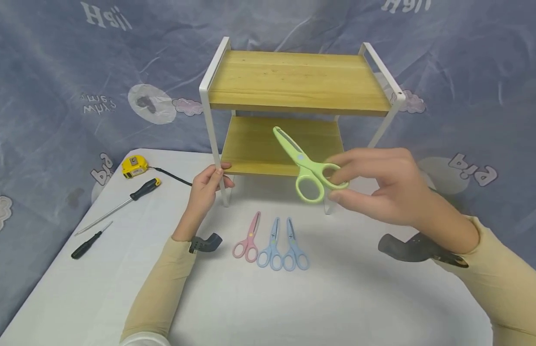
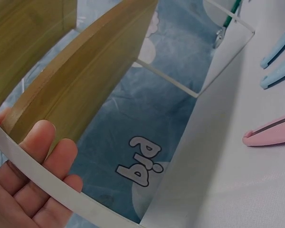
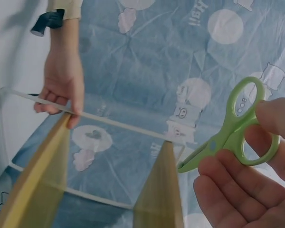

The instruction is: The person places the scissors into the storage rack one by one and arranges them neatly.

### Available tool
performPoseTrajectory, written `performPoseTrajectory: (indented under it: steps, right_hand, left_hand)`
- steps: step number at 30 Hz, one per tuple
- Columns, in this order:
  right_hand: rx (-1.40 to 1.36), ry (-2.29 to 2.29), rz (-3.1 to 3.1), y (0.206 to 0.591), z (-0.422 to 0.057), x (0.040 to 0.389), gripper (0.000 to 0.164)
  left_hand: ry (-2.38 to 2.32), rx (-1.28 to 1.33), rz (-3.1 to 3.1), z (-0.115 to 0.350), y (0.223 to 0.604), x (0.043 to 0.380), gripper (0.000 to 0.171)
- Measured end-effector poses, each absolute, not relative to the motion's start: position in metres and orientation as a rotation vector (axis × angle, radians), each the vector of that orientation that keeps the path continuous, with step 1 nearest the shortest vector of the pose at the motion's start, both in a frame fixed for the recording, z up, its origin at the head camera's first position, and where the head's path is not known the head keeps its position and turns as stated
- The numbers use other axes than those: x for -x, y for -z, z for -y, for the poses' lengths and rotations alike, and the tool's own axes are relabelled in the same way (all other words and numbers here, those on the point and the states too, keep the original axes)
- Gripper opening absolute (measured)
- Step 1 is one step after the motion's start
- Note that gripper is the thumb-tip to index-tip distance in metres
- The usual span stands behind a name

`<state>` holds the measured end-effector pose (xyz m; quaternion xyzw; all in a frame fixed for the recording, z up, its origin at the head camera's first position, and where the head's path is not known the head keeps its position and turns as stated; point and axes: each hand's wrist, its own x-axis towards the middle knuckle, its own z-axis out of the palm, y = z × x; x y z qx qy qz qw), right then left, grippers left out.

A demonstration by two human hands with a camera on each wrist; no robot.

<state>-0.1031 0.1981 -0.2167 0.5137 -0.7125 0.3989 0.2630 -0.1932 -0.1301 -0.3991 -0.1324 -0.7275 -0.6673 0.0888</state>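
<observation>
Green scissors (image 1: 303, 161) are raised in front of the shelf, their blades together and tip toward the upper left. My right hand (image 1: 376, 185) pinches them by one handle ring; the right wrist view shows the scissors (image 3: 223, 140) between thumb and fingers (image 3: 240, 185). My left hand (image 1: 209, 185) grips the white front leg of the two-tier wooden shelf (image 1: 293, 79) near its lower board. In the left wrist view the left fingers (image 2: 59, 156) curl round that white leg (image 2: 61, 192). Below lie pink scissors (image 1: 251, 238) and two pairs of blue scissors (image 1: 273, 245) side by side.
On the white table (image 1: 268, 307), a yellow tape measure (image 1: 135, 166), a long screwdriver (image 1: 140, 192) and a short screwdriver (image 1: 88, 243) lie at the left. Behind the shelf hangs a printed grey-blue cloth (image 1: 47, 96). A white round object (image 1: 145, 339) shows at the bottom edge.
</observation>
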Motion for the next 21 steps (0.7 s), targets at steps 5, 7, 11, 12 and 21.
performPoseTrajectory:
  steps: [5,7,11,12,21]
  right_hand:
    - [-1.293,-1.053,2.011,0.193,-0.179,0.109,0.040]
    - [-1.262,-1.043,2.026,0.186,-0.170,0.114,0.029]
    - [-1.198,-1.059,2.055,0.176,-0.151,0.129,0.007]
    - [-1.181,-1.053,2.068,0.174,-0.147,0.134,0.006]
    - [-1.046,-0.834,2.171,0.165,-0.114,0.170,0.011]
  left_hand:
    - [1.993,0.401,2.163,0.130,0.399,0.194,0.036]
    - [2.001,0.404,2.157,0.130,0.400,0.194,0.035]
    - [2.005,0.411,2.147,0.131,0.400,0.194,0.035]
    - [2.011,0.413,2.141,0.131,0.401,0.194,0.035]
    - [1.993,0.415,2.147,0.131,0.403,0.195,0.035]
